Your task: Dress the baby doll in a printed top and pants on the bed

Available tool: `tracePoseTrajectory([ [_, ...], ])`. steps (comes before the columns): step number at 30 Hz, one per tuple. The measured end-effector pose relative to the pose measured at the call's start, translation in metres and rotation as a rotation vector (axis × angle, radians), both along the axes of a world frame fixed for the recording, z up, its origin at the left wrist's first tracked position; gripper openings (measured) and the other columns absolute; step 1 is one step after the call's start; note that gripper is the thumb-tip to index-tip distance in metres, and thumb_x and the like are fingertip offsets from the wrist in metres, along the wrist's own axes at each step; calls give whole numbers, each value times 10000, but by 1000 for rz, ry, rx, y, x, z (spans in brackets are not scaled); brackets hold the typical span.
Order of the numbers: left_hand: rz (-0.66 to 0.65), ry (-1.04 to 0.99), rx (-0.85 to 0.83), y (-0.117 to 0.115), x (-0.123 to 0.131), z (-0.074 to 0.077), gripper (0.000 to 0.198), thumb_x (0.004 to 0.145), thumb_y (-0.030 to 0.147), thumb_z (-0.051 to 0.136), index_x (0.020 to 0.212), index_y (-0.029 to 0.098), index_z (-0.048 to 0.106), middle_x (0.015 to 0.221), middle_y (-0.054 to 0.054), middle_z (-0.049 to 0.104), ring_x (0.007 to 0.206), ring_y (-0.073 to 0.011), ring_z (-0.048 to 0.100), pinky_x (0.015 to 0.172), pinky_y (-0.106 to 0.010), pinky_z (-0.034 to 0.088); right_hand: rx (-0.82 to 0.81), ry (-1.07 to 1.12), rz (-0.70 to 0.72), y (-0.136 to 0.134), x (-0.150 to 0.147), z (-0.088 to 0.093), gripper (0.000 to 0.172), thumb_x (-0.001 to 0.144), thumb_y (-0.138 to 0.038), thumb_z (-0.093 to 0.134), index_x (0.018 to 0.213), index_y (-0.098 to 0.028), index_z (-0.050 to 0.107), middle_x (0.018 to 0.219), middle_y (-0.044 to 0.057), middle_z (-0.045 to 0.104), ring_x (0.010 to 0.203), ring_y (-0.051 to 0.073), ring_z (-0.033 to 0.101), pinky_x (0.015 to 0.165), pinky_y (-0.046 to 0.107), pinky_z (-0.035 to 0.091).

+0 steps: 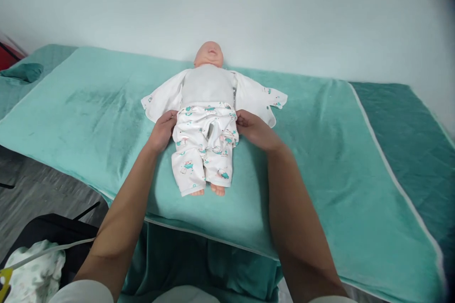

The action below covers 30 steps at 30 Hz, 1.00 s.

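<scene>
A baby doll (209,54) lies on its back on the green-covered table, its head toward the wall and its feet toward me. It wears white printed trousers (188,165) pulled up to the waist, with toes showing below the cuffs. A white printed jacket (254,92) is spread open to both sides, over a plain white front (209,86). At the left side of the waist, my left hand (164,129) is closed on the trousers' edge. My right hand (256,129) pinches the waistband at the opposite side. Both sets of fingertips are partly hidden by cloth.
The green cover (320,161) spreads over the long table, which stands against a white wall (227,4). Below left, a black chair (53,225) carries a crumpled printed cloth (39,270). A pale cable (67,246) runs near my left forearm.
</scene>
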State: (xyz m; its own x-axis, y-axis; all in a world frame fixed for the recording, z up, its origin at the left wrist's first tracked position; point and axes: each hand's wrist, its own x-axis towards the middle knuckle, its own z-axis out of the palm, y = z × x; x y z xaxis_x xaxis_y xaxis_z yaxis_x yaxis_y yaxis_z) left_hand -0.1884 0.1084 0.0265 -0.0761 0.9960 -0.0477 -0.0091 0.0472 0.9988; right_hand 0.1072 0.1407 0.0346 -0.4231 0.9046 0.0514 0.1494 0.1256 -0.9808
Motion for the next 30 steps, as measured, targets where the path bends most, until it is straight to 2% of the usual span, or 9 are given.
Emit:
tracePoseTrajectory([
  [3, -247, -97, -136, -2, -6, 2, 362, 670, 370, 883, 947, 203, 721, 739, -13, 697, 695, -183, 646, 646, -299, 508, 10, 21, 128, -3, 3, 3, 273, 744, -448, 816, 877, -229, 720, 844, -10, 746, 912, 232, 685, 901, 409, 565],
  [5, -360, -116, -187, -2, -8, 3, 480, 552, 338, 952, 959, 195, 742, 774, -47, 743, 799, -243, 713, 712, -348, 568, -29, 20, 152, -4, 3, 4, 247, 742, -432, 819, 868, -228, 763, 835, -8, 768, 930, 252, 714, 918, 431, 578],
  [9, -349, -181, -259, -3, -7, 2, 616, 434, 392, 1020, 955, 192, 760, 846, -91, 787, 910, -316, 744, 779, -434, 624, -85, 3, 149, -6, -2, 6, 257, 731, -461, 819, 822, -221, 805, 783, 3, 779, 916, 286, 742, 907, 457, 598],
  [13, -335, -276, -260, -4, 0, 0, 621, 500, 475, 1014, 984, 179, 761, 907, -118, 799, 1002, -345, 736, 843, -487, 630, 20, -38, -36, -7, -14, 8, 291, 752, -508, 786, 834, -230, 809, 819, 33, 794, 999, 332, 732, 950, 499, 585],
  [17, -328, -278, -139, 0, 7, 3, 467, 606, 404, 977, 961, 198, 756, 896, -86, 790, 1025, -318, 730, 855, -450, 620, 140, -58, -270, -6, -23, 6, 365, 799, -570, 716, 830, -212, 774, 896, 82, 793, 1090, 350, 688, 999, 507, 560],
  [21, -207, -237, -27, 12, 3, 13, 276, 656, 305, 909, 802, 197, 701, 733, -16, 687, 728, -200, 680, 645, -332, 566, 111, -98, -451, -6, -23, 0, 308, 852, -538, 660, 799, -236, 690, 832, 46, 741, 947, 287, 682, 848, 435, 586],
  [24, -184, -253, -46, 21, -8, 25, 165, 744, 300, 797, 770, 178, 689, 732, -24, 633, 627, -150, 595, 554, -288, 487, 156, -110, -496, -7, -22, -5, 231, 837, -468, 688, 835, -241, 649, 851, 21, 709, 882, 229, 665, 795, 372, 571],
  [27, -209, -150, -23, 27, -15, 33, 191, 817, 325, 757, 748, 164, 680, 852, -60, 646, 731, -164, 625, 618, -296, 508, 236, -80, -498, -4, -20, -6, 191, 833, -418, 695, 903, -247, 648, 905, 25, 712, 891, 210, 665, 809, 360, 565],
  [30, -122, 7, 135, 37, -12, 32, 239, 829, 339, 815, 764, 181, 647, 937, -51, 654, 872, -174, 649, 726, -290, 533, 250, -86, -543, 0, -19, -8, 206, 861, -450, 676, 935, -264, 627, 924, 41, 718, 899, 225, 676, 801, 382, 572],
])
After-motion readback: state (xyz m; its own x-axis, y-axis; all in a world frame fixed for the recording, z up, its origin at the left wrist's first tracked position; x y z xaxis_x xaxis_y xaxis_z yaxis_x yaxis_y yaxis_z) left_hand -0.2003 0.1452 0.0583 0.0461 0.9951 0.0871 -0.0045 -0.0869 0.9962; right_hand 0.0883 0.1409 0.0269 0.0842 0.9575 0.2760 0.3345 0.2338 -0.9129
